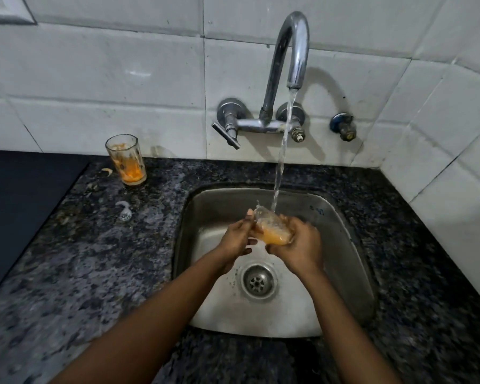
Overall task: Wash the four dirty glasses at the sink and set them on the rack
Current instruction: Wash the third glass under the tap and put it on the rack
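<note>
A glass [272, 227] smeared orange, tilted under the running tap [293, 51], gripped by the right hand [299, 245]; left hand [237, 236] fingers pinch its rim over the sink [344, 217].

Tilted orange-smeared glass [272, 227] under running water, second dirty glass [126, 159] upright on counter

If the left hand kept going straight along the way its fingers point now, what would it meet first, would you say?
The left hand points up and right into the tilted clear glass with orange residue it already holds, so it meets that first; beyond is the right hand. Depth is uncertain.
</note>
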